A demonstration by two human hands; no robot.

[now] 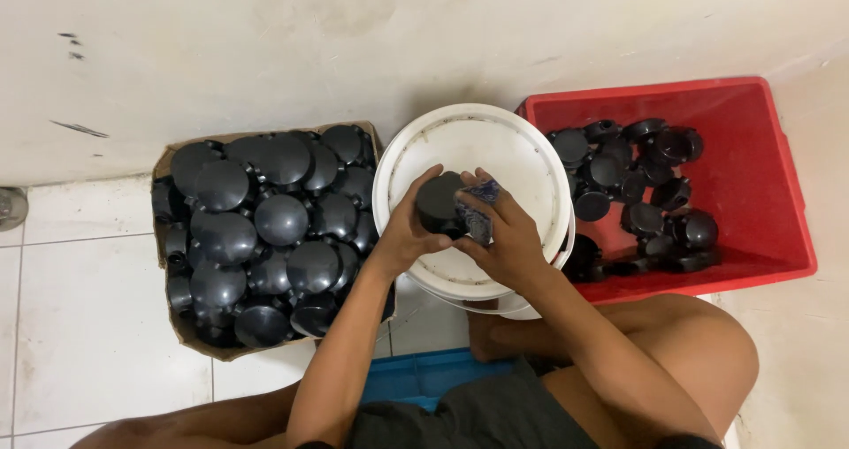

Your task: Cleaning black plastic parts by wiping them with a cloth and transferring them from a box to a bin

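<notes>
Your left hand gripping a round black plastic cap above the white bucket lid, your right hand pinching a blue patterned cloth against it, cardboard box of similar caps left of the bucket, red crate right.

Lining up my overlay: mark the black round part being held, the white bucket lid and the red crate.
black round part (pixel 437 201), head view, on its domed top.
white bucket lid (pixel 522 153), head view, on bare lid surface.
red crate (pixel 752 157), head view, on its bare floor.
</notes>
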